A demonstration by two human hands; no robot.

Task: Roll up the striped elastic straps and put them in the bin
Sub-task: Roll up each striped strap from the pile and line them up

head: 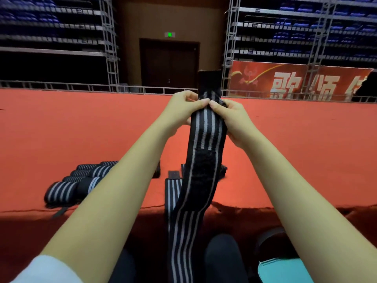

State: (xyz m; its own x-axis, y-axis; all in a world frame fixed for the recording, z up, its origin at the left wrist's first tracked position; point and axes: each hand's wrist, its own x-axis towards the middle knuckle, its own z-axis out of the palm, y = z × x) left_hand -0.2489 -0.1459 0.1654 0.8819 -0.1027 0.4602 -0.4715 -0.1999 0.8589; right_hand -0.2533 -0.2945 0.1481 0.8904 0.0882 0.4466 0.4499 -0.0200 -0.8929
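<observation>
Left hand (pixel 181 109) and right hand (pixel 234 119), each grip pinching upheld strap (pixel 206 137), black elastic, grey stripes, fuzzy patch (pixel 204 166), rolled straps (pixel 71 184) on red carpet (pixel 81 123)

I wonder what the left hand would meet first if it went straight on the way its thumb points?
The thumb of the right hand, almost at once: it and the left hand both pinch the striped elastic strap, thumb tips facing each other. Whether they already touch is unclear.

Red banner (pixel 263 82): white "歌颂" (third character cut off); green sign (pixel 169 34) illegible
</observation>
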